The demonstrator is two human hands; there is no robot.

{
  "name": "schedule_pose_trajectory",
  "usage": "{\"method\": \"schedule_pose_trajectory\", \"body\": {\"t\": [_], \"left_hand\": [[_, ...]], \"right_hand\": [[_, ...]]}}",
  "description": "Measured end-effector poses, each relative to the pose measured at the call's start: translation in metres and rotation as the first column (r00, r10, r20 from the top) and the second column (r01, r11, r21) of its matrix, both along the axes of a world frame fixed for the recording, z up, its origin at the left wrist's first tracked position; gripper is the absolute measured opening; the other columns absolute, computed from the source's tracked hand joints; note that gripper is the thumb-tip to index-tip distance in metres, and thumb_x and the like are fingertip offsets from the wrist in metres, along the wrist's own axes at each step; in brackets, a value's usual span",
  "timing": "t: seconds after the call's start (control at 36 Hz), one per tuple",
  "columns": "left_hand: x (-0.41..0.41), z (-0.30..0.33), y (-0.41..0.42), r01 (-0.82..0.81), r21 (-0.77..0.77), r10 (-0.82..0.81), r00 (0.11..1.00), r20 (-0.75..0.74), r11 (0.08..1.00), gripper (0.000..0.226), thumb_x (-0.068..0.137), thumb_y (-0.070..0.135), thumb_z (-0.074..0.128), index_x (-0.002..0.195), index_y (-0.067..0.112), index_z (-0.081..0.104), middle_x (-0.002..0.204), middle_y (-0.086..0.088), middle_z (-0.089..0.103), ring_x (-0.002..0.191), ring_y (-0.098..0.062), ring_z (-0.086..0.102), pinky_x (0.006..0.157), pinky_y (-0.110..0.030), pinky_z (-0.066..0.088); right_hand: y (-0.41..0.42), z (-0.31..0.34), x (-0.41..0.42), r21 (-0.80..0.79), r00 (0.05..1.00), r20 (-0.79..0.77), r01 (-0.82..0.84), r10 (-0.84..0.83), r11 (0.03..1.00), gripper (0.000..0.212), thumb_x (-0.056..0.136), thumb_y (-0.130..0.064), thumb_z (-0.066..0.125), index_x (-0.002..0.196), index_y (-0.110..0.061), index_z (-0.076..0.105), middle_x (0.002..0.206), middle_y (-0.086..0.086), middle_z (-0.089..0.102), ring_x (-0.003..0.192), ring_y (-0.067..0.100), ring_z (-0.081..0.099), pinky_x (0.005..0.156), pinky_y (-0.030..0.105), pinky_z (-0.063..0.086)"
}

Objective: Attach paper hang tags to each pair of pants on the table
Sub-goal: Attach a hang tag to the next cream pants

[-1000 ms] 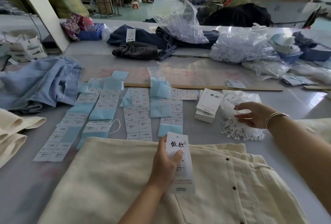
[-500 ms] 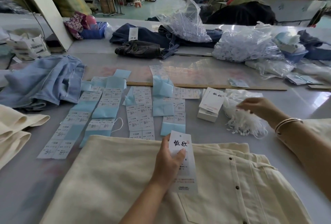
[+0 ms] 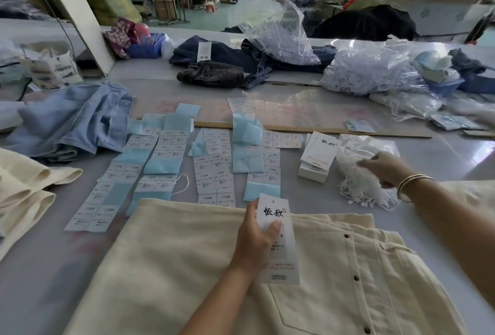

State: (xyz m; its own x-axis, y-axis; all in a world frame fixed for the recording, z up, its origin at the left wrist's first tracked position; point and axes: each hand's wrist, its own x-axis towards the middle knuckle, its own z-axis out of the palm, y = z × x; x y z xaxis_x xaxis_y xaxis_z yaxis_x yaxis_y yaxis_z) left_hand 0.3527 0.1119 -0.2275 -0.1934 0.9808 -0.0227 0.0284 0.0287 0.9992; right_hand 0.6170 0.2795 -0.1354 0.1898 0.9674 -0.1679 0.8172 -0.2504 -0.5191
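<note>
A cream pair of pants lies flat in front of me on the grey table. My left hand holds a white paper hang tag with black characters upright over the waistband. My right hand reaches into a pile of white string fasteners, fingers curled among the strings; whether it holds one is unclear. A stack of more hang tags sits beside that pile.
Rows of white and light blue size stickers cover the table middle. Light blue pants and folded cream pants lie left. Dark jeans, plastic bags and a wooden ruler lie farther back.
My right hand has shifted right and slightly away across the string pile. My left hand keeps the hang tag in the same place.
</note>
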Motion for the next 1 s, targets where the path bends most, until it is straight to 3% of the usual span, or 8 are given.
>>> {"method": "schedule_pose_trajectory", "body": {"t": [0.14, 0.25, 0.44, 0.58, 0.72, 0.86, 0.94, 1.0], "left_hand": [[0.0, -0.002, 0.001, -0.007, -0.001, 0.007, 1.0, 0.003, 1.0, 0.041, 0.088, 0.011, 0.065, 0.122, 0.026, 0.049, 0.107, 0.003, 0.069, 0.09, -0.012, 0.068, 0.082, -0.033, 0.056], [0.0, -0.003, 0.001, 0.006, 0.005, -0.006, 1.0, 0.006, 1.0, 0.041, 0.088, 0.011, 0.064, 0.123, 0.026, 0.048, 0.107, 0.004, 0.069, 0.09, -0.011, 0.068, 0.083, -0.034, 0.056], [0.0, -0.003, 0.002, 0.01, 0.009, -0.01, 0.999, 0.034, 1.0, 0.04, 0.089, 0.01, 0.064, 0.121, 0.028, 0.048, 0.107, 0.003, 0.069, 0.088, -0.01, 0.068, 0.075, -0.025, 0.056], [-0.001, 0.002, -0.001, 0.025, 0.007, -0.025, 0.996, 0.083, 1.0, 0.036, 0.089, 0.009, 0.064, 0.116, 0.027, 0.051, 0.103, 0.001, 0.07, 0.085, -0.009, 0.068, 0.071, -0.021, 0.054], [-0.012, 0.014, 0.0, 0.183, -0.092, -0.162, 0.966, 0.203, 0.979, 0.035, 0.09, 0.007, 0.063, 0.12, 0.022, 0.052, 0.102, -0.001, 0.071, 0.085, -0.015, 0.069, 0.07, -0.028, 0.056], [-0.052, 0.027, -0.003, 0.533, -0.217, -0.544, 0.839, 0.009, 0.818, 0.047, 0.074, 0.018, 0.067, 0.116, 0.034, 0.053, 0.108, 0.005, 0.07, 0.098, -0.013, 0.068, 0.084, -0.028, 0.055], [-0.075, 0.034, -0.007, 0.598, -0.4, -0.718, 0.611, -0.333, 0.695, 0.056, 0.077, 0.018, 0.065, 0.126, 0.04, 0.05, 0.108, 0.015, 0.067, 0.094, -0.005, 0.066, 0.078, -0.017, 0.053], [-0.082, 0.037, -0.007, 0.512, -0.454, -0.68, 0.465, -0.567, 0.729, 0.062, 0.078, 0.022, 0.064, 0.136, 0.036, 0.044, 0.113, 0.017, 0.061, 0.098, -0.003, 0.061, 0.077, -0.01, 0.048]], "right_hand": [[-0.005, -0.019, -0.002, -0.058, 0.956, 0.28, -0.071, 0.084, 0.996, 0.024, 0.085, -0.023, 0.065, 0.076, 0.0, 0.069, 0.055, 0.004, 0.052, 0.05, 0.017, 0.046, 0.046, 0.024, 0.036], [-0.001, -0.031, -0.004, 0.025, 0.949, 0.295, -0.125, 0.112, 0.992, 0.025, 0.089, -0.011, 0.054, 0.106, -0.009, 0.072, 0.1, 0.013, 0.068, 0.085, 0.028, 0.057, 0.076, 0.031, 0.049], [-0.001, -0.008, 0.008, -0.208, 0.905, -0.419, -0.015, -0.076, 0.978, 0.065, 0.088, 0.004, 0.026, 0.144, -0.027, 0.035, 0.038, -0.004, 0.026, 0.03, 0.009, 0.021, 0.036, 0.013, 0.023], [-0.018, 0.01, -0.006, -0.124, 0.866, -0.499, -0.037, -0.03, 0.992, 0.026, 0.097, 0.0, 0.039, 0.112, 0.005, 0.059, 0.041, -0.002, 0.031, 0.029, 0.007, 0.023, 0.033, 0.012, 0.021], [-0.063, 0.011, -0.046, -0.011, 0.804, -0.512, -0.358, 0.302, 0.934, 0.024, 0.096, 0.001, 0.045, 0.097, -0.002, 0.068, 0.063, 0.01, 0.052, 0.048, 0.013, 0.049, 0.046, 0.019, 0.044], [-0.109, -0.008, -0.07, -0.132, 0.65, -0.073, -0.758, 0.756, 0.639, 0.043, 0.095, -0.017, 0.049, 0.129, -0.044, 0.044, 0.067, -0.007, 0.052, 0.058, 0.006, 0.048, 0.056, 0.019, 0.044], [-0.124, -0.019, -0.077, -0.23, 0.42, 0.368, -0.823, 0.83, 0.518, 0.055, 0.092, -0.042, 0.05, 0.134, -0.063, 0.021, 0.083, -0.021, 0.051, 0.065, -0.004, 0.047, 0.05, 0.013, 0.028], [-0.127, -0.021, -0.076, -0.153, 0.438, 0.38, -0.839, 0.815, 0.522, 0.044, 0.09, -0.051, 0.051, 0.131, -0.059, 0.037, 0.097, -0.026, 0.048, 0.076, -0.003, 0.05, 0.057, 0.013, 0.033]]}}
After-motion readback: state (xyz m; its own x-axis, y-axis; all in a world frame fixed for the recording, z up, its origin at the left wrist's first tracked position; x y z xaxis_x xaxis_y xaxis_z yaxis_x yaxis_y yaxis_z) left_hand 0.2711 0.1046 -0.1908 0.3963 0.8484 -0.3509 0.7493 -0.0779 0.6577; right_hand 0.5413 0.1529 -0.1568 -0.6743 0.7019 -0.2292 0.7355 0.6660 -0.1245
